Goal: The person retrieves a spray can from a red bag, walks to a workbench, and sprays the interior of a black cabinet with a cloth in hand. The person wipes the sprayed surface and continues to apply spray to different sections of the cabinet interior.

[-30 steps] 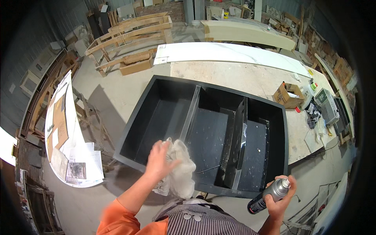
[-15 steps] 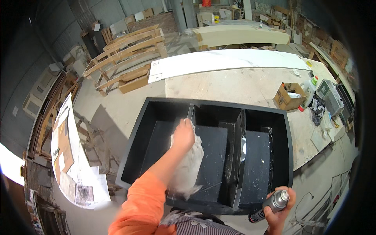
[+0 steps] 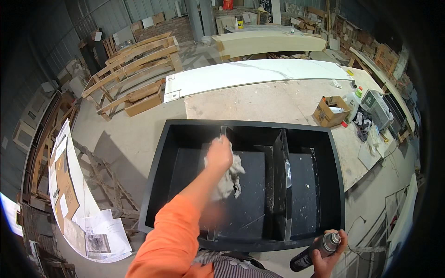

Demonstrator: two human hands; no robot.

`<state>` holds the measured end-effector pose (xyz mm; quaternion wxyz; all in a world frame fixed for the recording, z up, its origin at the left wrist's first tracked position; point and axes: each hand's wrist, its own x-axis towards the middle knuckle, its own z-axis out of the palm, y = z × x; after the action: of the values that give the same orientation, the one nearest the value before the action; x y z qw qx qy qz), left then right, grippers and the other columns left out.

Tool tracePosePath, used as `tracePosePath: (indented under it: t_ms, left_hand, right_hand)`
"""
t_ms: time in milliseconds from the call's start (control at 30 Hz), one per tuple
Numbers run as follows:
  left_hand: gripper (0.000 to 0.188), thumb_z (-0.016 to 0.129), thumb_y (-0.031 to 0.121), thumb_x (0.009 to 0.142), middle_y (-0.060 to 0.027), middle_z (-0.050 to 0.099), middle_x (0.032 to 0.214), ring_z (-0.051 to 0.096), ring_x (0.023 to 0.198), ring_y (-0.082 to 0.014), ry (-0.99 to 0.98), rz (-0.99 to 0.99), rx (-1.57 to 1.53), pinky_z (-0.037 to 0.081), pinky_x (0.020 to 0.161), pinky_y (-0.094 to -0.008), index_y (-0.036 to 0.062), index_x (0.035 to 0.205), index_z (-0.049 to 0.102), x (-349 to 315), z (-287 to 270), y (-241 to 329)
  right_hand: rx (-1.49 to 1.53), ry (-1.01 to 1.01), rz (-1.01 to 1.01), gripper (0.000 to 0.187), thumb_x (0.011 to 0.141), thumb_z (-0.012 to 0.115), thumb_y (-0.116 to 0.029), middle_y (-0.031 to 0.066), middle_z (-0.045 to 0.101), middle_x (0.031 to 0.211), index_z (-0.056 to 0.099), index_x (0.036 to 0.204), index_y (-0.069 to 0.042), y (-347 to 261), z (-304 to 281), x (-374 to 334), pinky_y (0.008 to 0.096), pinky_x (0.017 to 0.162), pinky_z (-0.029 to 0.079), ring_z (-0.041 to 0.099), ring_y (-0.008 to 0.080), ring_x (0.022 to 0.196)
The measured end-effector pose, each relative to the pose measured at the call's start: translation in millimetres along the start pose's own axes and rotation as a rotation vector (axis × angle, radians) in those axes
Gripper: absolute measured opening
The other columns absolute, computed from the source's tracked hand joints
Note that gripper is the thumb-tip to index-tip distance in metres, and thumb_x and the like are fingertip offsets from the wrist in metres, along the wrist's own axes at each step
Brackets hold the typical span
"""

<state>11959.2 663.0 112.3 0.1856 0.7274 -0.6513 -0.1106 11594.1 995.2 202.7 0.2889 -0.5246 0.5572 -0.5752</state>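
Right, from the head camera I see the left hand point(image 3: 219, 154) closed around a crumpled off-white cloth rag point(image 3: 230, 178); the rag hangs below the fist and lies against the dark floor of the middle bay of a large black rectangular tray-like unit with upright dividers point(image 3: 185, 132); the hand sits just beside the thin left divider point(image 3: 223, 132), near the unit's far wall; an orange sleeve point(image 3: 178, 227) runs from the lower edge up to it, slightly blurred.

The right hand point(image 3: 328, 259) is at the lower right, outside the unit's near rim, wrapped round a dark cylindrical spray can with a silver-grey top point(image 3: 315, 252); the can is tilted, top up and to the right; well apart from the rag.

The unit rests on a pale, dusty worktable point(image 3: 259, 99); a long white marbled slab point(image 3: 250, 74) lies along the table's far side; a small open cardboard box point(image 3: 328, 111) stands on the right part of the table; a wooden frame rack point(image 3: 134, 69) stands on the floor to the left.
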Motion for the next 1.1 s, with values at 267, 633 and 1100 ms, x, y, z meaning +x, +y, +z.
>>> tracePosePath:
  t_ms: [267,633,1100]
  left_hand:
    - [0.069,0.062,0.024,0.087,-0.0289,0.056,0.102,0.066,0.084,-0.0452,-0.001,0.17,0.065,0.057,0.069,-0.0515,0.0008,0.146,0.036,-182.5,-36.4,-12.9]
    - [0.102,0.083,0.035,0.078,-0.0374,0.033,0.141,0.055,0.118,-0.0533,-0.315,0.022,-0.096,0.056,0.09,-0.0494,-0.0013,0.152,0.022,-272.4,-87.1,-13.3]
    - [0.08,0.076,0.016,0.076,-0.034,0.029,0.155,0.029,0.141,-0.0557,0.063,0.318,0.341,0.031,0.115,-0.0576,-0.0003,0.146,0.042,-25.7,-3.1,-9.9]
  right_hand:
    - [0.114,-0.06,-0.052,0.092,0.07,0.077,-0.014,0.017,0.05,0.123,0.03,0.149,-0.016,-8.2,34.3,18.5,0.0361,0.08,0.055,0.061,0.0218,0.092]
    - [0.117,-0.114,-0.02,0.092,0.068,0.079,-0.011,0.0188,0.049,0.124,0.032,0.147,-0.017,3.4,38.5,24.7,0.0368,0.081,0.057,0.061,0.023,0.094]
    - [0.055,0.021,-0.044,0.091,0.071,0.081,-0.017,0.0199,0.049,0.125,0.031,0.148,-0.016,28.7,-3.9,2.1,0.0383,0.085,0.056,0.059,0.0228,0.099]
